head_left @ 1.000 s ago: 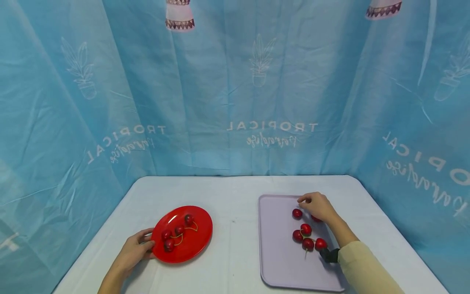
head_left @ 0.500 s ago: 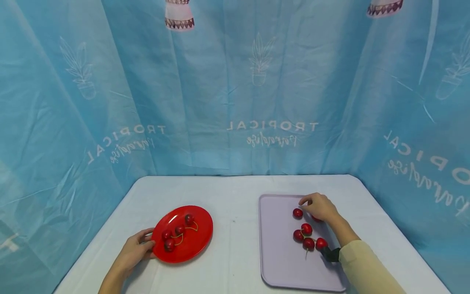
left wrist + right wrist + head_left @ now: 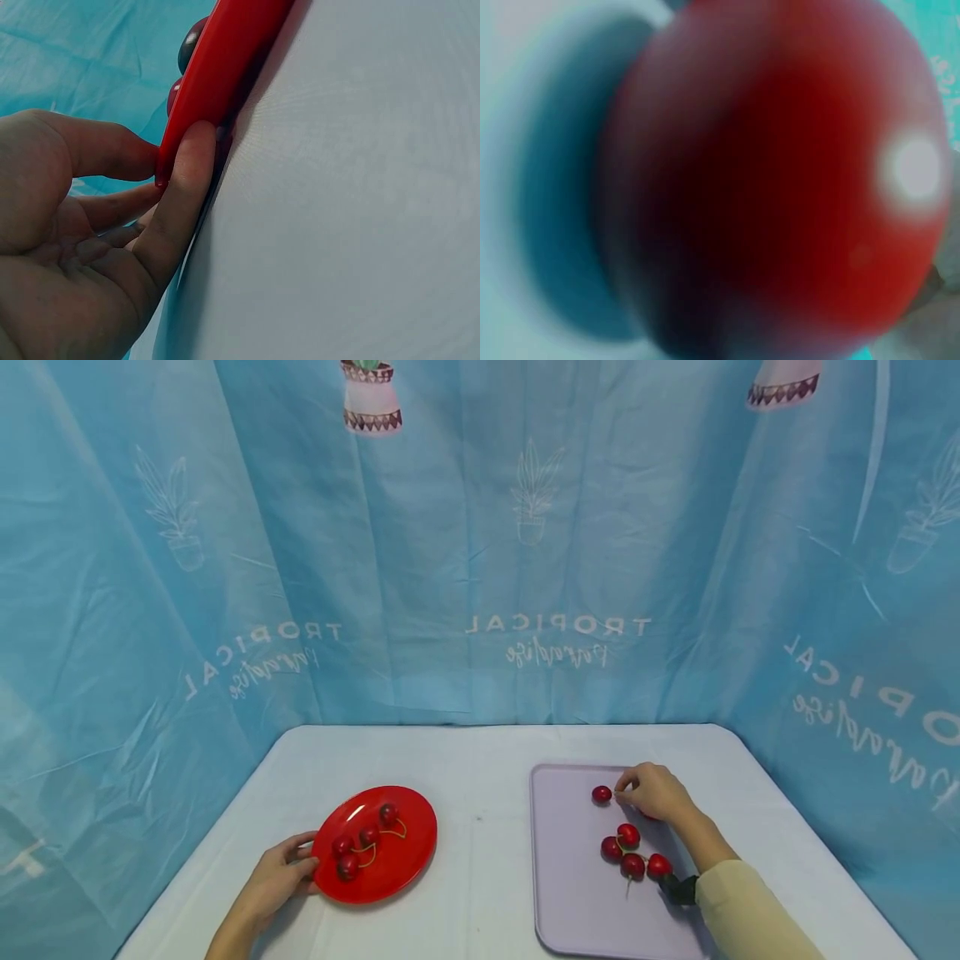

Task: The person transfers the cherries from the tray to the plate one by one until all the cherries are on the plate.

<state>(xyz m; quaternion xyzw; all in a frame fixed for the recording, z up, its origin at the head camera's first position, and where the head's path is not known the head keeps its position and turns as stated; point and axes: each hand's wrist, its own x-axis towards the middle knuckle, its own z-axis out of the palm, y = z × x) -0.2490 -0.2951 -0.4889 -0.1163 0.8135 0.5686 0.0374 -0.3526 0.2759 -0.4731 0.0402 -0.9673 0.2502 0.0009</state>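
Note:
On the left, my left hand (image 3: 273,878) grips the rim of a red plate (image 3: 405,860), thumb on one side and fingers on the other. The left wrist view shows the plate (image 3: 225,75) edge-on between the digits. Several dark red cherries with green stems (image 3: 369,835) lie on it. Over the far part of a pale purple tray (image 3: 570,910), my right hand (image 3: 656,793) pinches the stem of a cherry (image 3: 602,794), its fingertips just right of the fruit. Another cherry is mostly hidden under that hand. A blurred cherry (image 3: 780,180) fills the right wrist view.
More cherries (image 3: 632,865) sit clustered in the middle of the tray, close to the black wrist strap (image 3: 678,889). A white cloth covers the table (image 3: 480,877), and blue printed curtains (image 3: 487,543) hang behind and at both sides.
My right hand has drawn slightly back and to the right, and the fingertips now meet at the cherry's stem. That cherry has shifted a little away and left. The left hand stays at the plate.

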